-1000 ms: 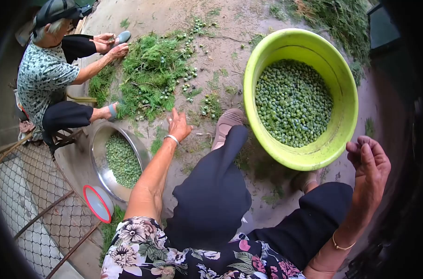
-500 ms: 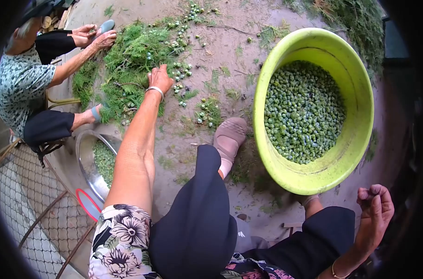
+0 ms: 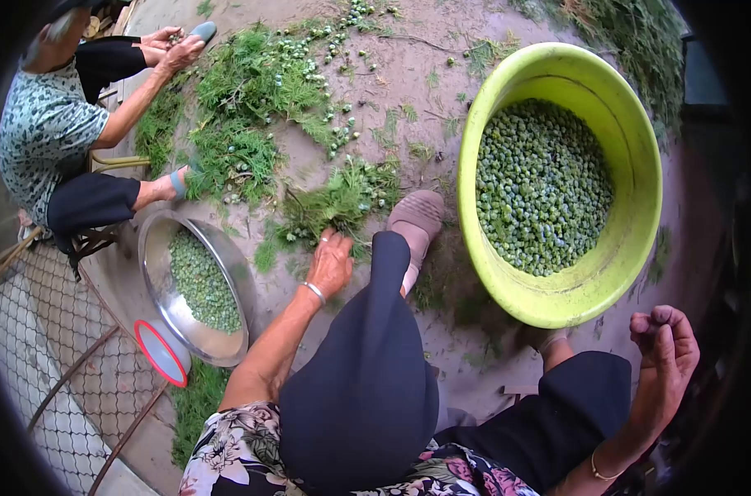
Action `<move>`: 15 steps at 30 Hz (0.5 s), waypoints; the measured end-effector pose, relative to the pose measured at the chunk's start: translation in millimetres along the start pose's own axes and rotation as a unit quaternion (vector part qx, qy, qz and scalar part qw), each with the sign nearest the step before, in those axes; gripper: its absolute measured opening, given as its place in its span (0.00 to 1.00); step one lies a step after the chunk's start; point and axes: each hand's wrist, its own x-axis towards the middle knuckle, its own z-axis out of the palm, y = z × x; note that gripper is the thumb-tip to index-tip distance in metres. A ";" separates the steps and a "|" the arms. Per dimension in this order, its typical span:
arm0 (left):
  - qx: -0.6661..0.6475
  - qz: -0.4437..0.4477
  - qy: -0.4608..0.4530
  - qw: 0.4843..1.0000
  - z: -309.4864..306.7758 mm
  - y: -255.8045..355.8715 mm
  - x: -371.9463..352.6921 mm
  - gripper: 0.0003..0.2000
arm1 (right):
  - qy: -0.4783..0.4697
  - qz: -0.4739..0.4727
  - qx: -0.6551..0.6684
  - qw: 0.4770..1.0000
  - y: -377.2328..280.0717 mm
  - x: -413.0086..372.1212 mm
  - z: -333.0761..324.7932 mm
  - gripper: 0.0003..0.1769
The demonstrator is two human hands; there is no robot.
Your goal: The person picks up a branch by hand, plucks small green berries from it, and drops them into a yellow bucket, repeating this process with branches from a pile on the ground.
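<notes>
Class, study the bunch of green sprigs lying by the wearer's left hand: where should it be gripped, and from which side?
Probably its near, narrow end, coming in low from the wearer's side. The bunch of sprigs lies flat on the ground and fans out away from the left hand, whose fingertips rest on that end; the far tips spread loose.

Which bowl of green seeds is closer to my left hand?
The steel bowl, on the ground just left of your left hand; the lime-green tub sits beyond your leg.
</notes>
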 end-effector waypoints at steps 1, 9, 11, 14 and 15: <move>0.000 0.000 0.001 1.000 -0.2 4.6 -6.9 0.13 | 0.012 -0.003 -0.001 1.000 -0.9 -1.0 1.4 0.16; 0.027 -0.145 0.219 0.965 -64.2 8.3 -3.1 0.18 | 0.003 -0.030 -0.021 0.999 1.6 -2.5 5.3 0.16; 0.041 -0.212 0.302 0.928 -77.0 -23.5 34.4 0.26 | -0.001 -0.041 -0.034 0.999 0.5 -3.5 6.7 0.15; -0.027 -0.259 0.281 0.924 -70.7 -73.7 81.6 0.34 | -0.005 -0.046 -0.041 0.998 -0.5 -7.0 10.1 0.15; -0.123 -0.287 0.246 0.918 -61.3 -82.0 90.6 0.36 | -0.012 -0.039 -0.045 0.998 -1.7 -7.9 10.8 0.15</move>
